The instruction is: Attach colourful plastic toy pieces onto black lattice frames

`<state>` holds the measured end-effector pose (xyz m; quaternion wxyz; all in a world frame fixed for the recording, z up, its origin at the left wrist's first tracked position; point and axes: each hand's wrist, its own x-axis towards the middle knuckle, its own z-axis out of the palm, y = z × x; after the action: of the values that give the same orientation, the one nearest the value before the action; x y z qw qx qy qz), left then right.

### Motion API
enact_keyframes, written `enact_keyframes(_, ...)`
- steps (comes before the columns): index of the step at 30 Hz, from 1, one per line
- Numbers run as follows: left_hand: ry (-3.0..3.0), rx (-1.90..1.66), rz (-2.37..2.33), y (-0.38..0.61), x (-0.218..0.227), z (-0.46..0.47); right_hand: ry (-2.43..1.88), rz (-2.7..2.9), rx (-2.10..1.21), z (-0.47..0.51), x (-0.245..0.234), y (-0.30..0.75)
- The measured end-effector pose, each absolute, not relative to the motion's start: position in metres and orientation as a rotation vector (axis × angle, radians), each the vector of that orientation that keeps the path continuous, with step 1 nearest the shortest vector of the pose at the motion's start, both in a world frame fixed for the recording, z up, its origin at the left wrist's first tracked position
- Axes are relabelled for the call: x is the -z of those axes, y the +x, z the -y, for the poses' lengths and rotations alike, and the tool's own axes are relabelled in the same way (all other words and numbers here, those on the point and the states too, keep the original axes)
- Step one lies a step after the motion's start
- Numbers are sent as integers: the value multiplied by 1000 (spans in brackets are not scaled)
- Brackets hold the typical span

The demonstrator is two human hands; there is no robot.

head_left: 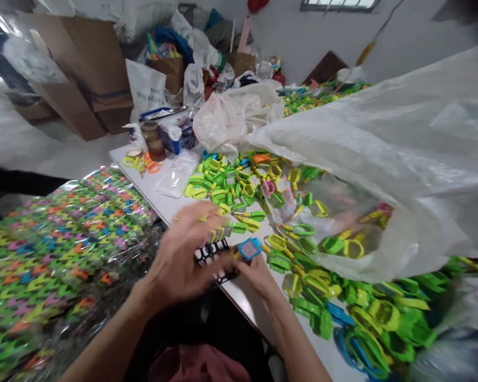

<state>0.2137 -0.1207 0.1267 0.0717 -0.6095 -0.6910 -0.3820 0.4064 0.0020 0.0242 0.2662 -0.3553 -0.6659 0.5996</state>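
Observation:
My right hand (258,276) is closed on a small blue plastic toy piece (249,248) with a square face, held between thumb and fingers near the table's front edge. Blurred by motion, my left hand (179,249) is to the left with its fingers apart, the thumb reaching toward the right hand. Between and below the hands is a black frame with pale openings (213,252), partly covered by the left hand. Green and yellow plastic toy pieces (239,228) lie just beyond the hands.
A large clear plastic bag (362,159) spills more pieces across the white table (258,313). At the far left corner are orange scissors (153,165), a brown jar (153,140) and a blue basket (181,139). Left of the table spreads a plastic-covered heap of coloured pieces (63,249). Cardboard boxes (83,58) stand behind.

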Motion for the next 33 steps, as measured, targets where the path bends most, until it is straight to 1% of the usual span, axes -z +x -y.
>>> enact_keyframes(2, -1640, 1005, 2263, 194, -105, 99, -893, 1763, -1710, 10, -20, 397)
enact_keyframes(4, -1504, 798, 2532, 184, -81, 79, -879, 1757, -1724, 12, -20, 392)
enact_keyframes(7, -1517, 640, 2670, 191, -56, 57, -896, 1803, -1731, 10, -16, 383)
enact_keyframes(9, -1495, 670, 2650, 202, -49, 47, -959, 1843, -1700, 13, -6, 374)
enact_keyframes(12, -1467, 752, 2615, 209, -49, 37, -1048, 1877, -1562, 20, 13, 362)
enact_keyframes(15, -1505, 829, 2581, 206, -49, 32, -1025, 1913, -1524, 26, 23, 356)
enact_keyframes(18, -1490, 874, 2581, 202, -47, 32, -1037, 2067, -1460, 31, 19, 351)
enact_keyframes(24, -1530, 849, 2599, 200, -47, 33, -1016, 2497, -1155, 29, 3, 337)
enact_keyframes(28, -1585, 824, 2563, 193, -54, 33, -835, 2580, -1132, 23, 0, 332)
enact_keyframes(30, -1592, 847, 2468, 190, -57, 35, -805, 2561, -1121, 22, 6, 329)
enact_keyframes(33, -1686, 982, 2086, 193, -56, 48, -864, 2526, -1008, 24, 17, 325)
